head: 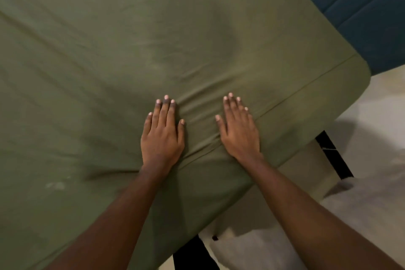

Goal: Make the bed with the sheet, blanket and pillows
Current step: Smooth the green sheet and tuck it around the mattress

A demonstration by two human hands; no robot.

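sheet: olive green, already pulled over the whole mattress, so the first layer looks pretty much on. Long shallow creases are left running across the left side, probably why it's being pressed flat now.

left hand: laid palm-down on the sheet near the bed's edge, fingers straight and only slightly apart, nothing gripped. It's placed just left of a bunched ridge, likely so the slack can be pushed out.

ridge: a cluster of folds caught between the two hands, running from the edge up into the middle. Seems to be the thing getting worked on.

right hand: also flat, palm-down, fingers loosely together, nothing clamped. It's set right on the seam, which makes sense if the edge is meant to be held still while the cloth is smoothed.

seam: a stitched line following the mattress edge toward the rounded corner; it sits on the top edge, so the fit looks decent there.

headboard: blue, padded, channelled, touching the bed at the top right.

floor: pale, with something grey and soft lying on it at lower right. Could be the blanket, can't be told for sure.

pillows: none seen in view, so that step is judged still to come.
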